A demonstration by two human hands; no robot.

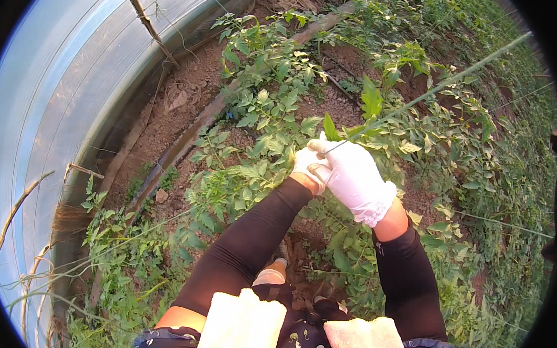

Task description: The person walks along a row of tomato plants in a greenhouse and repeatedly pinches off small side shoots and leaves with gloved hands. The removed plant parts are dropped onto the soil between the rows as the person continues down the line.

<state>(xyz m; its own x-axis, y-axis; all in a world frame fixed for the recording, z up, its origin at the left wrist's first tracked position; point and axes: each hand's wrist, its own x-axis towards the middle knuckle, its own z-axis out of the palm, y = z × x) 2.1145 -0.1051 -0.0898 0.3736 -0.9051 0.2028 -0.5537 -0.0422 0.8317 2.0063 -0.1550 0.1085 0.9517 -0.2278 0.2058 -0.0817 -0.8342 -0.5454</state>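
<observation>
Both my hands wear white gloves and meet in front of me above leafy tomato plants. My right hand (355,176) has its fingers closed on a green twine (437,88), which runs from the hand up to the upper right. Close against it on the left is my left hand (308,167), partly covered by the right one; whether it holds anything is hidden. Just beyond the hands stand the broad green leaves (371,100) of a plant. Foliage of a tomato plant (261,144) lies around and below my left hand.
A clear plastic greenhouse wall (59,84) curves along the left, with wooden poles (142,15) beside it. Reddish soil (193,80) and a dark strip (180,144) run between wall and plants. More twine (136,239) crosses low at the left. Dense plants (503,168) fill the right.
</observation>
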